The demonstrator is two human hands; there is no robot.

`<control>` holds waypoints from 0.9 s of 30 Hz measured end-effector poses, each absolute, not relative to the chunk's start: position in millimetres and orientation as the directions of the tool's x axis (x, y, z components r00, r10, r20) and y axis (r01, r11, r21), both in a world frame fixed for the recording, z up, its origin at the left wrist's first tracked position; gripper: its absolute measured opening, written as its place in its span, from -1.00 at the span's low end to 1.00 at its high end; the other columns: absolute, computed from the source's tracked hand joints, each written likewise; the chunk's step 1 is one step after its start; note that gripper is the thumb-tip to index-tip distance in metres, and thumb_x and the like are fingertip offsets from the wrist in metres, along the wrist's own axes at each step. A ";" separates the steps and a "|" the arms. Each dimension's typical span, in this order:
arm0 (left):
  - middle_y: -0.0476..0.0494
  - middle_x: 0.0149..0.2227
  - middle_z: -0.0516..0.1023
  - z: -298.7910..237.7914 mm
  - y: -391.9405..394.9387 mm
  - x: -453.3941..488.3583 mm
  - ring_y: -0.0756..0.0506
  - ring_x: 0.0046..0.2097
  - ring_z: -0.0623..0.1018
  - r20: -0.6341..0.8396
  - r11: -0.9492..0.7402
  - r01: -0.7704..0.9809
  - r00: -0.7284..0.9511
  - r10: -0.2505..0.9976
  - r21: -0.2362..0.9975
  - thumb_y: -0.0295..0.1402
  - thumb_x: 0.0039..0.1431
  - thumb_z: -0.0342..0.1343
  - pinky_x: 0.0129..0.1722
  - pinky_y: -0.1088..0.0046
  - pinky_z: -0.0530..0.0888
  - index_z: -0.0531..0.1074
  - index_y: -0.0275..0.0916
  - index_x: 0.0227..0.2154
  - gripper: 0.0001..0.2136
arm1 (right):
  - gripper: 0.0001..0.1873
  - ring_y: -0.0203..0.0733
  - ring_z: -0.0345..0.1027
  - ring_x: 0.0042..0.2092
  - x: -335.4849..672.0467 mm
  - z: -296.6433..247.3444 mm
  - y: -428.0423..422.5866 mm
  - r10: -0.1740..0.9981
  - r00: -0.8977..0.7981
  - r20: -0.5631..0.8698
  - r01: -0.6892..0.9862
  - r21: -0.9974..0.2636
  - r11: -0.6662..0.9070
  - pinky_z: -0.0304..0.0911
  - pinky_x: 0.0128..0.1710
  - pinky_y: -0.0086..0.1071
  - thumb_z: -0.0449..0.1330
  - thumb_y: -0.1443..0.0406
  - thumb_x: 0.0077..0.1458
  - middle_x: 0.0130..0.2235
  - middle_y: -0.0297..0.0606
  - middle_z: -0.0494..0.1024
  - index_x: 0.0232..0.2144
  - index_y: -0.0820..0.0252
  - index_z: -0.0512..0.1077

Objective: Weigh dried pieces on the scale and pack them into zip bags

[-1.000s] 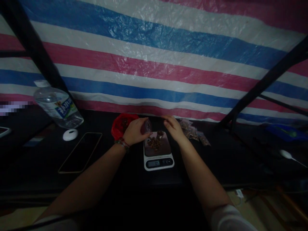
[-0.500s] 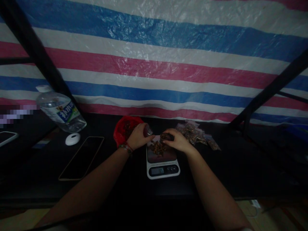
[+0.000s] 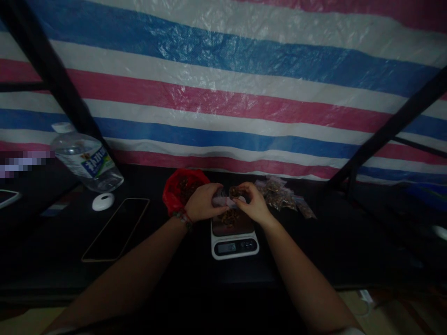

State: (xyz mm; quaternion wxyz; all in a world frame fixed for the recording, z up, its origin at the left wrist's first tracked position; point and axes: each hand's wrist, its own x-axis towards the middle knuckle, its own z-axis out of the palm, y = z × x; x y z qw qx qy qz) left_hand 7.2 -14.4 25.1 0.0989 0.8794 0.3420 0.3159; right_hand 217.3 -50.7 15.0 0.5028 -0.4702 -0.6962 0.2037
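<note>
Above a white kitchen scale (image 3: 235, 255), my left hand (image 3: 202, 203) is closed on a small clear plastic bag (image 3: 220, 201). My right hand (image 3: 256, 208) pinches a clump of dried brown pieces (image 3: 234, 191) beside the mouth of the bag. On the scale's dark plate lies a loose pile of similar dried pieces (image 3: 228, 217), partly hidden by the hands. The scale's display is lit, its digits too blurred to read surely. Behind my left hand stands a red plastic bag (image 3: 168, 190) with more brown pieces inside.
Several filled small clear bags (image 3: 281, 194) lie right of the scale. To the left are a phone (image 3: 117, 228), a white rounded object (image 3: 103, 201) and a large clear bottle (image 3: 89, 160). Dark metal posts (image 3: 384, 130) frame the table, with striped sheeting (image 3: 223, 102) behind.
My hands have come closer together over the scale. The clump in my right hand is now next to the plastic bag in my left. The view has shifted slightly.
</note>
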 end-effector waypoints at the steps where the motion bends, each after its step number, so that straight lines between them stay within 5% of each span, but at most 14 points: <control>1: -0.25 -0.05 0.48 25.6 -15.9 7.9 -0.26 -0.03 0.49 0.493 -0.752 0.533 0.570 0.657 0.387 -0.01 -0.06 0.20 -0.03 0.18 0.40 0.32 -0.26 -0.01 -0.40 | -0.63 -0.16 0.42 -0.11 216.0 16.8 -52.0 0.845 -0.080 0.528 0.479 -0.724 0.497 0.33 -0.07 -0.25 0.26 0.31 -0.06 -0.15 -0.24 0.50 -0.15 0.13 0.34; 6: -0.23 -0.09 0.51 23.7 -18.2 10.4 -0.24 -0.06 0.50 0.516 -0.762 0.522 0.563 0.645 0.382 -0.02 -0.06 0.20 -0.04 0.19 0.41 0.33 -0.24 -0.04 -0.44 | -0.63 -0.14 0.36 -0.02 212.4 24.4 -56.5 0.760 -0.259 0.596 0.557 -0.551 0.621 0.27 0.01 -0.21 0.24 0.34 -0.01 -0.08 -0.18 0.47 -0.09 0.10 0.41; 14: -0.23 -0.11 0.52 23.3 -20.0 12.4 -0.24 -0.09 0.52 0.520 -0.771 0.496 0.570 0.636 0.399 -0.03 -0.06 0.21 -0.09 0.20 0.43 0.34 -0.24 -0.06 -0.46 | -0.51 -0.16 0.37 0.01 209.2 29.4 -63.5 0.825 -0.216 0.523 0.492 -0.671 0.554 0.27 0.04 -0.21 0.23 0.36 0.02 0.03 -0.20 0.46 0.03 0.05 0.33; 19: -0.24 -0.10 0.51 25.1 -22.7 13.4 -0.22 -0.09 0.52 0.531 -0.784 0.473 0.577 0.621 0.403 -0.07 -0.02 0.19 -0.09 0.22 0.43 0.32 -0.26 -0.05 -0.49 | -0.45 -0.12 0.26 0.14 209.6 33.1 -65.5 0.805 -0.237 0.544 0.486 -0.651 0.583 0.17 0.14 -0.14 0.20 0.35 0.07 0.12 -0.17 0.39 0.12 0.02 0.24; 27: -0.23 -0.17 0.52 24.4 -20.7 11.6 -0.20 -0.14 0.53 0.532 -0.760 0.485 0.543 0.649 0.432 -0.09 0.01 0.17 -0.11 0.24 0.45 0.35 -0.29 -0.07 -0.52 | -0.32 -0.12 0.32 0.01 215.4 35.4 -64.2 0.768 -0.347 0.538 0.585 -0.516 0.626 0.26 0.04 -0.16 0.17 0.43 -0.04 -0.01 -0.14 0.40 0.16 0.07 0.20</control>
